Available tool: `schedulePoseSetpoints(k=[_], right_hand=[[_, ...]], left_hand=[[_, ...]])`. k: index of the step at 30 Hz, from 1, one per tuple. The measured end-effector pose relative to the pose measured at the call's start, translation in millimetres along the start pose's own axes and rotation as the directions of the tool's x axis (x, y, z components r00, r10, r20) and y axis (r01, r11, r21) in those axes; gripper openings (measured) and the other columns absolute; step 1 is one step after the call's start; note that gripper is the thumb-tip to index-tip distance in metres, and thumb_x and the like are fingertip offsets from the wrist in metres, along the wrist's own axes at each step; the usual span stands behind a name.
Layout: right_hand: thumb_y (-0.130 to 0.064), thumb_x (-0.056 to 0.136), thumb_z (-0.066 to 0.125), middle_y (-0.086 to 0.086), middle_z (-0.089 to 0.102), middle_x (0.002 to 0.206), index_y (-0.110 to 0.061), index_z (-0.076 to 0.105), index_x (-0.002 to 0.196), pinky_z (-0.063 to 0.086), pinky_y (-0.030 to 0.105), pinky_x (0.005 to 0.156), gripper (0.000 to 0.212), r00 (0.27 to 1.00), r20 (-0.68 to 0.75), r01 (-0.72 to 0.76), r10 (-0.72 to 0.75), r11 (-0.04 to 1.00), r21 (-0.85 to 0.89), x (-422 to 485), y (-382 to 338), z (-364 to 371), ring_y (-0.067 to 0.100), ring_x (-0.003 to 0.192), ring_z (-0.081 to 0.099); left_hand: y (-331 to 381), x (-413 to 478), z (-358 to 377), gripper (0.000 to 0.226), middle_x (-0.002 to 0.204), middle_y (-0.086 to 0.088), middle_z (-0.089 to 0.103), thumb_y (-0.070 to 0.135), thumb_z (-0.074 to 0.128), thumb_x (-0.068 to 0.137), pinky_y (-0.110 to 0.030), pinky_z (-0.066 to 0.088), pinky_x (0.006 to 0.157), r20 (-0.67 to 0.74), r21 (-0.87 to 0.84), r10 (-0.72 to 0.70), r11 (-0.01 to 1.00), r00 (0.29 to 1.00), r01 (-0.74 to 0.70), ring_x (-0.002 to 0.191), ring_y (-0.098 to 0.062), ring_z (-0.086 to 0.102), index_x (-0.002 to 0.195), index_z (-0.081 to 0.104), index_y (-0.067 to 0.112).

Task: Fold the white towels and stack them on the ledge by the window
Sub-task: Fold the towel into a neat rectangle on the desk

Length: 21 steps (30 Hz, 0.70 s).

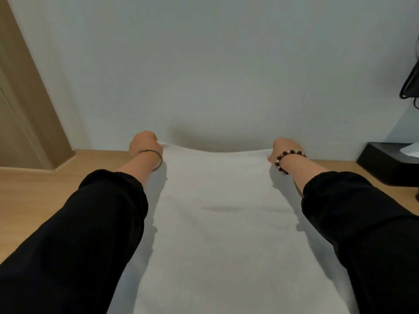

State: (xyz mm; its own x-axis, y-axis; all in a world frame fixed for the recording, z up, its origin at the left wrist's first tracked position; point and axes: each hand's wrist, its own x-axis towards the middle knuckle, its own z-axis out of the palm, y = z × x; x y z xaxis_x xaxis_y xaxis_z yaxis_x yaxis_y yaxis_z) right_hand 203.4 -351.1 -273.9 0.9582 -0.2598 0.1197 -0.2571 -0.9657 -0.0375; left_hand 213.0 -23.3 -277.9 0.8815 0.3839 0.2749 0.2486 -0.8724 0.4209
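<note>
Pale, unmarked wall (215,64) fills the upper half of the view, and a light wooden surface (34,200) runs along its foot, with a tan door frame (27,98) at the left. On that surface lies the white towel (217,223), spread out flat in a long strip that runs from the bottom of the view away to the wall. Its cloth looks soft and plain. One faint crease crosses the middle, and the far edge is raised in a shallow curve between its two corners. The left hand (144,142) is curled into a fist at the far left corner and pinches the towel there. A thin metal bangle (145,151) circles its wrist. The right hand (285,147) grips the far right corner in the same way, fingers curled over the edge, with a bracelet of dark and pale beads (290,152) on its wrist. Both forearms wear black sleeves (90,234) pushed up and lie along the towel's long sides. A black box (385,166) sits on the surface at the right, well apart from the towel, and dark straps (410,82) hang above it.
</note>
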Motion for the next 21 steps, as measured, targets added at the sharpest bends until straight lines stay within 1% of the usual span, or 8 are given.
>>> schedulePoseSetpoints(k=[2,5,8,10,14,16,18,21], right_hand=[[-0.013,0.095,0.049,0.006,0.049,0.067,-0.006,0.048,0.067,0.034,0.026,0.051,0.028,0.988,-0.143,-0.029,0.048,0.991,0.134,-6.1,-1.1,-12.6,0.021,0.058,0.047],[-0.017,0.098,0.046,0.008,0.050,0.080,-0.010,0.050,0.089,0.036,0.031,0.060,0.012,0.943,-0.318,0.000,0.097,0.957,0.291,-22.6,0.3,-38.4,0.025,0.071,0.048],[-0.012,0.096,0.047,0.008,0.051,0.080,-0.009,0.050,0.097,0.038,0.032,0.059,0.004,0.900,-0.417,0.050,0.127,0.920,0.389,-47.6,8.0,-53.5,0.025,0.070,0.049],[-0.007,0.094,0.047,0.006,0.051,0.078,-0.010,0.050,0.098,0.037,0.031,0.056,0.006,0.883,-0.446,0.075,0.146,0.895,0.440,-69.6,15.5,-55.6,0.025,0.068,0.049],[-0.001,0.088,0.048,0.003,0.051,0.077,-0.014,0.049,0.091,0.036,0.030,0.054,0.014,0.872,-0.454,0.115,0.181,0.827,0.551,-125.0,31.9,-45.4,0.025,0.068,0.050],[0.001,0.083,0.050,0.003,0.053,0.079,-0.015,0.048,0.087,0.042,0.031,0.055,0.016,0.878,-0.444,0.130,0.176,0.806,0.578,-153.0,40.2,-34.9,0.024,0.069,0.051],[0.002,0.079,0.053,0.001,0.051,0.082,-0.017,0.047,0.084,0.038,0.029,0.054,0.020,0.893,-0.426,0.136,0.148,0.812,0.567,-177.8,49.7,-20.9,0.022,0.069,0.049],[0.006,0.077,0.049,0.001,0.048,0.088,-0.018,0.047,0.082,0.034,0.030,0.060,0.024,0.946,-0.323,0.169,-0.019,0.880,0.444,-205.2,62.7,3.5,0.021,0.075,0.045]], left_hand=[[1.9,-0.2,-18.7,0.016,0.106,-0.014,0.063,0.003,0.059,0.086,-0.031,0.041,0.075,-0.104,-0.211,-0.029,0.977,0.994,0.006,0.099,-0.033,0.058,0.100,0.064,0.005],[2.1,-9.2,-44.8,0.008,0.101,-0.012,0.063,0.005,0.059,0.086,-0.025,0.040,0.069,-0.207,-0.502,-0.073,0.864,0.976,-0.042,0.087,-0.024,0.056,0.092,0.061,0.009],[-4.0,-32.4,-63.9,0.025,0.080,-0.003,0.061,0.001,0.050,0.089,-0.015,0.045,0.057,-0.247,-0.657,-0.059,0.744,0.967,-0.123,0.077,-0.021,0.062,0.071,0.049,0.019],[-14.3,-56.4,-73.5,0.033,0.069,0.004,0.055,0.000,0.048,0.089,-0.019,0.050,0.060,-0.236,-0.724,-0.050,0.675,0.971,-0.141,0.073,-0.020,0.064,0.066,0.045,0.023],[-43.8,-109.3,-87.2,0.032,0.065,0.010,0.053,0.003,0.057,0.085,-0.008,0.039,0.050,-0.252,-0.652,0.011,0.737,0.968,-0.178,0.058,0.000,0.052,0.065,0.047,0.025],[-59.9,-134.8,-91.9,0.024,0.067,0.008,0.054,0.005,0.060,0.083,-0.015,0.037,0.051,-0.210,-0.593,0.076,0.783,0.975,-0.189,0.062,-0.008,0.049,0.069,0.051,0.022],[-77.5,-158.3,-92.4,0.018,0.069,0.006,0.057,0.007,0.061,0.082,-0.021,0.035,0.052,-0.148,-0.512,0.178,0.828,0.973,-0.230,0.063,-0.011,0.049,0.070,0.055,0.020],[-100.8,-185.1,-86.0,0.012,0.080,0.001,0.062,0.005,0.057,0.081,-0.026,0.034,0.061,0.068,-0.289,0.333,0.909,0.941,-0.300,0.073,-0.017,0.053,0.082,0.064,0.015]])
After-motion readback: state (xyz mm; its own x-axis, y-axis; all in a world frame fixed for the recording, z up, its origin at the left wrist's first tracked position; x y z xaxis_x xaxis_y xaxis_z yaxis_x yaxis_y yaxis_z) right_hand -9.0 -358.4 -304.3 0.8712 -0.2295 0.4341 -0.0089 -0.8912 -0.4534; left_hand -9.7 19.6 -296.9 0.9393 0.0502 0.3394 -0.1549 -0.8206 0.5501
